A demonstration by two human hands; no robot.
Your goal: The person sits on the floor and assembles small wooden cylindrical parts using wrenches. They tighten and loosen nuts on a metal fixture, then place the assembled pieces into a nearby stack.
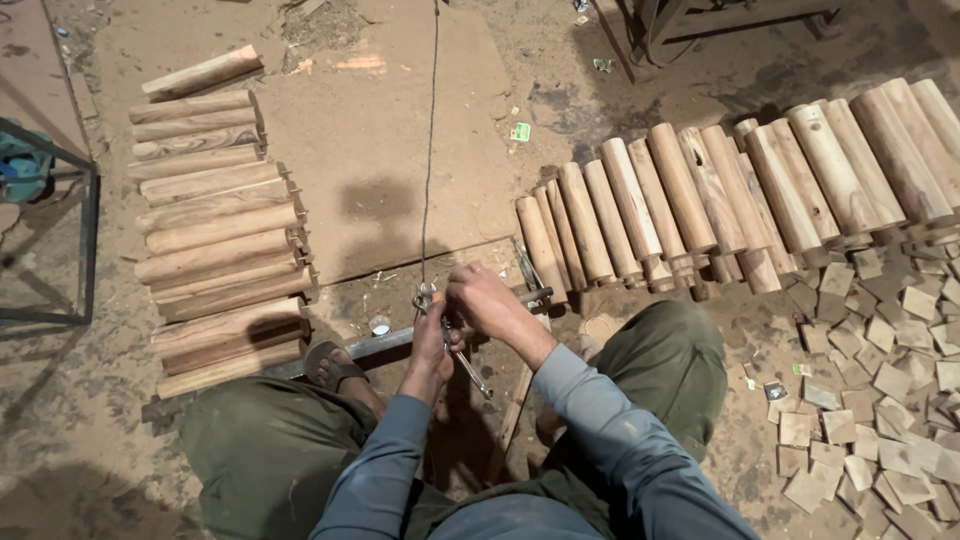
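Note:
My left hand grips a metal spanner that angles down to the right, just above a long metal bar lying on the ground. My right hand closes over the top of the same spot, fingers curled on the fitting where a thin cord comes down from above. Both hands touch each other. My knees in green trousers frame the spot, and a sandalled foot rests on the bar.
A row of turned wooden posts lies at the left. More round posts fan out at the right. Several small square wood offcuts litter the lower right. A metal frame stands at the far left.

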